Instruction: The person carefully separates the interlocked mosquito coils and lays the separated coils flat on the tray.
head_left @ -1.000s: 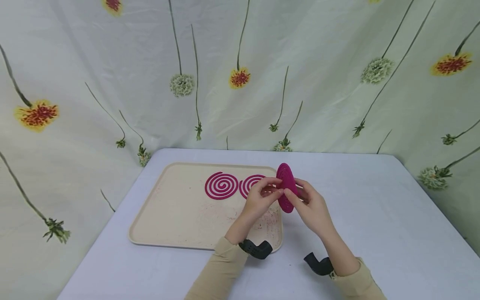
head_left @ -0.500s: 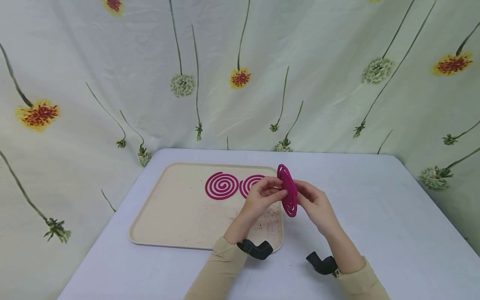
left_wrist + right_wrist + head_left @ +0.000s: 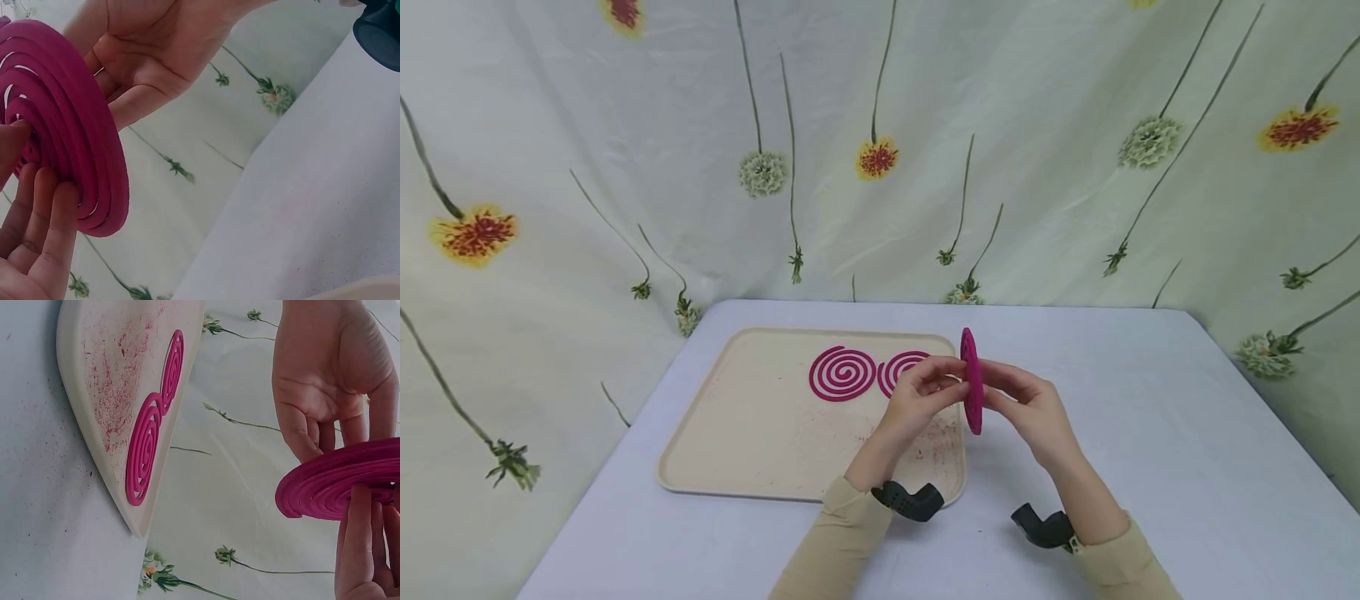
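Observation:
Both hands hold a magenta mosquito coil (image 3: 973, 383) upright, edge-on to the head camera, above the right end of a beige tray (image 3: 722, 425). On its left face, the left hand (image 3: 917, 396) pinches near the spiral's middle. The right hand (image 3: 1030, 412) has thumb and fingertips at the opposite face. In the left wrist view narrow gaps show between the turns of the held coil (image 3: 94, 150). Whether it is one coil or a nested pair cannot be told. Two more flat coils lie on the tray, a left coil (image 3: 844, 372) and a right coil (image 3: 145, 450), the latter partly behind the left hand.
Magenta crumbs (image 3: 112, 381) are scattered over the tray's right part. The tray stands on a white-covered table (image 3: 1097, 400). A flower-printed cloth (image 3: 1045, 167) hangs behind. Each wrist carries a black camera mount, such as the left mount (image 3: 912, 500).
The held coil has turned from slightly angled to nearly edge-on. The right hand's thumb has drawn back from the coil's near side to its right face, and that hand shifted slightly right.

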